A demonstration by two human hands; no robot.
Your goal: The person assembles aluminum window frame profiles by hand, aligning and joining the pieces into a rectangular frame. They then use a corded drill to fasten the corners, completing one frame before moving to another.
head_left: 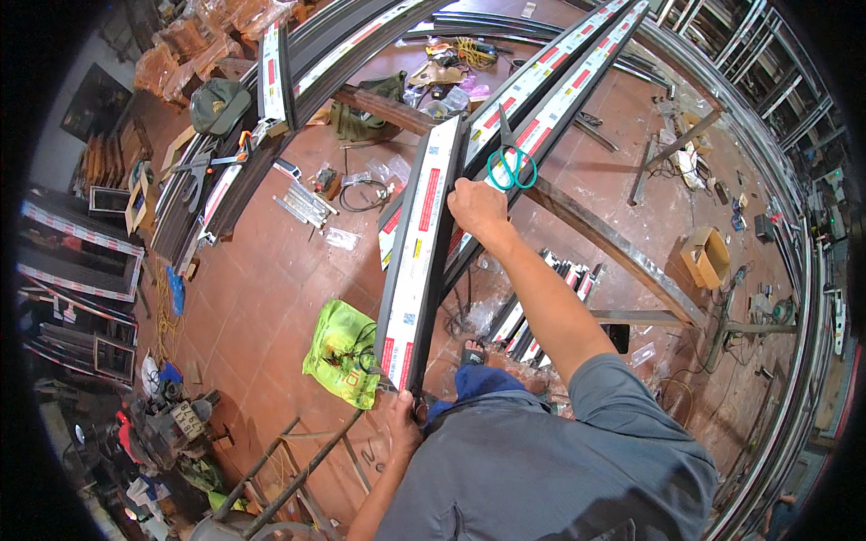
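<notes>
Dark aluminium profile leans beside the teal scissors; right hand clamps its upper edge, left hand apparently grips its lower end. Uneven support could let it twist and slip floorward.

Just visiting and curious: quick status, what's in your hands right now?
Left hand grips near end of dark metal profile. Right hand clamps its far side. Teal-handled scissors lie just beyond.

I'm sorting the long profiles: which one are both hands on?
The short profile nearest the person: right hand grips its far part, left hand its near end. The longer ones beside it, under the scissors, lie untouched.
</notes>
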